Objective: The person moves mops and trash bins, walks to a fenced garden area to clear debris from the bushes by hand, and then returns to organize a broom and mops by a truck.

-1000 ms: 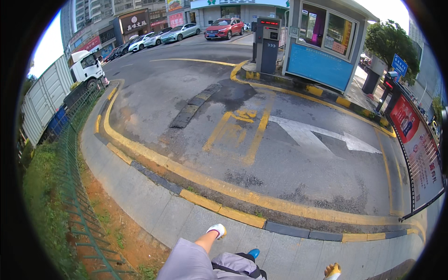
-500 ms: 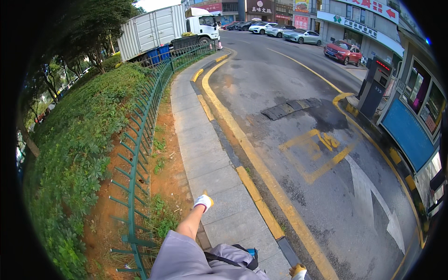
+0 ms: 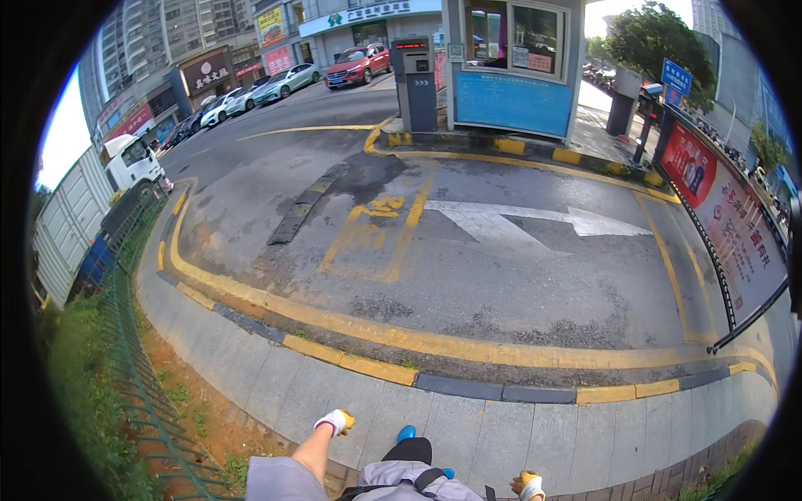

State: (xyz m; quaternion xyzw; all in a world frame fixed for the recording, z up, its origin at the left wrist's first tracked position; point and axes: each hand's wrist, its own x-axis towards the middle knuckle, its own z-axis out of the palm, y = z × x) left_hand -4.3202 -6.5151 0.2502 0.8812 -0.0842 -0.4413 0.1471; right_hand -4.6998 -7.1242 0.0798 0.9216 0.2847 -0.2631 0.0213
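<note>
My left hand (image 3: 337, 421), in a white glove with yellow fingers, hangs in front of me over the grey paved sidewalk (image 3: 368, 415). Its fingers are curled in, and nothing shows in them. Low at the bottom edge, my right hand (image 3: 528, 484) wears a matching glove. Its fingers look bent, with no object visible in them. Neither hand touches anything. A blue shoe (image 3: 406, 433) on my foot stands out between them on the paving. Dark straps cross my grey top.
Beyond the yellow and black curb (image 3: 376, 368) lies the asphalt lane with a white arrow (image 3: 501, 225) and speed bump (image 3: 307, 204). A ticket machine (image 3: 417, 88) and blue booth (image 3: 514, 102) stand across. Left are a green fence (image 3: 154, 401) and truck (image 3: 134, 163); right, a barrier panel (image 3: 725, 217).
My view has swung right, from along the sidewalk to across the lane; booth and barrier panel come into fuller view. My left hand now sits lower in the picture; neither hand takes hold of anything.
</note>
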